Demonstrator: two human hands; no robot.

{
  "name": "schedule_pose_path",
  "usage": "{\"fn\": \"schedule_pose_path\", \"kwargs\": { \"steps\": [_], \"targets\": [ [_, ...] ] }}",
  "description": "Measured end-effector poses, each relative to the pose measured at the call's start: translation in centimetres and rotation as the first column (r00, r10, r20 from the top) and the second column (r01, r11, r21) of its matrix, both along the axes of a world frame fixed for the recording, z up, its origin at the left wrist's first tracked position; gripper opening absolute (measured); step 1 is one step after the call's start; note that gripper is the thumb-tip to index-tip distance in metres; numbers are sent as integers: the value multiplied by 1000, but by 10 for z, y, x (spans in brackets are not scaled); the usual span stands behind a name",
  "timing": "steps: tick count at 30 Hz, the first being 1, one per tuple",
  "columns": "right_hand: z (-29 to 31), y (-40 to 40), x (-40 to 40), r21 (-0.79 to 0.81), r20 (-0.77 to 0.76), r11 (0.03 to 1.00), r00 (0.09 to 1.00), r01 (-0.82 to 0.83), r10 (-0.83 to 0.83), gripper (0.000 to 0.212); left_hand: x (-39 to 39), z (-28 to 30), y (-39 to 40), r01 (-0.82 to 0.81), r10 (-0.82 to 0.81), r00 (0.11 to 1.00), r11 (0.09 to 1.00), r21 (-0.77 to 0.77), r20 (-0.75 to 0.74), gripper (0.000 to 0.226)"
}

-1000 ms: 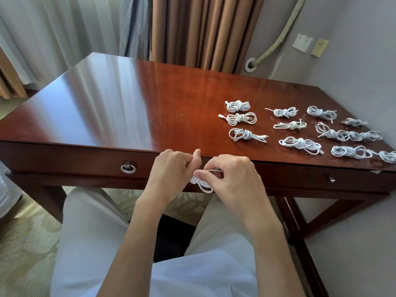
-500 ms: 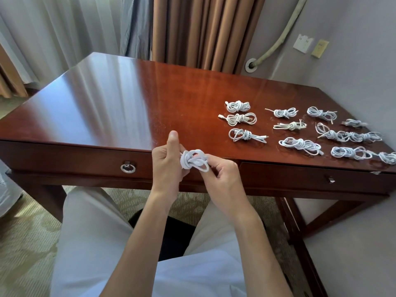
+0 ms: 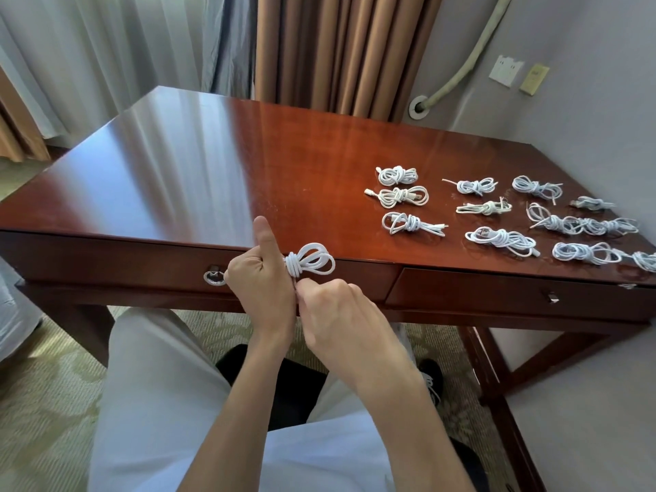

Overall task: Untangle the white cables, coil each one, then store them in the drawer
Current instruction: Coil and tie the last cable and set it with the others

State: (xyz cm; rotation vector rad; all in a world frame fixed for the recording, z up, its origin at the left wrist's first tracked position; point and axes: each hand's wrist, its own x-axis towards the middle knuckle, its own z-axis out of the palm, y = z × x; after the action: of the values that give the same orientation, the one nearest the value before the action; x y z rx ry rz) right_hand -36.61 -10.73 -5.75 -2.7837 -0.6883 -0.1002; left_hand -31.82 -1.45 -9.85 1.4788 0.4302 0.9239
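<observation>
Head view: the left hand [image 3: 261,284] grips a coiled white rubbery cable [image 3: 309,263] at the glossy red-brown wooden desk [image 3: 198,179] front edge, while right-hand fingers [image 3: 312,284] pinch its tail. Wrapping looks nearly finished; next, tuck the end and lay it by the white bundles [image 3: 497,214] at two o'clock.

Glossy wooden desk [image 3: 198,179] with coiled white cables [image 3: 500,239] right side.

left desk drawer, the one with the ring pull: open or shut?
Shut. The left drawer front sits flush with the desk apron, with no gap or interior showing. Its ring pull hangs untouched beside the left hand.
</observation>
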Motion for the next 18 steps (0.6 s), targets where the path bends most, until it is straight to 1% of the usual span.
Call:
{"fn": "schedule_pose_path", "kwargs": {
  "steps": [3, 5, 7, 9, 11, 12, 13, 15, 18],
  "targets": [
    [6, -6, -1, -34, 26, 999, 1000, -13, 14, 15, 4, -4, 3, 22, -16, 999, 988, 155, -41, 72],
    [8, -10, 1, -51, 60, 998, 998, -21, 24, 17, 8, -7, 5, 68, -51, 996, 959, 277, -69, 71],
    [10, -15, 1, -23, 81, 999, 996, -28, 30, 21, 11, -11, 4, 144, -107, 987, 919, 367, -118, 69],
    [9, -20, 4, 23, 104, 1000, 994, -18, 15, 28, 13, -15, 4, 246, -187, 967, 866, 436, -173, 68],
    [3, -24, 11, 106, 139, 994, 990, 0, -14, 29, 14, -20, 8, 363, -310, 932, 780, 510, -188, 67],
    [-1, -27, 15, 188, 131, 982, 991, 11, -36, 27, 14, -22, 11, 412, -372, 909, 741, 531, -186, 67],
    [-5, -29, 18, 284, 89, 958, 995, 26, -53, 26, 15, -24, 14, 451, -420, 888, 721, 527, -186, 67],
    [-10, -31, 21, 432, 2, 899, 997, 64, -72, 22, 15, -26, 19, 498, -469, 863, 721, 482, -190, 68],
    [-9, -33, 21, 533, -50, 841, 996, 91, -76, 21, 14, -24, 19, 557, -531, 825, 711, 430, -192, 77]
  ]
}}
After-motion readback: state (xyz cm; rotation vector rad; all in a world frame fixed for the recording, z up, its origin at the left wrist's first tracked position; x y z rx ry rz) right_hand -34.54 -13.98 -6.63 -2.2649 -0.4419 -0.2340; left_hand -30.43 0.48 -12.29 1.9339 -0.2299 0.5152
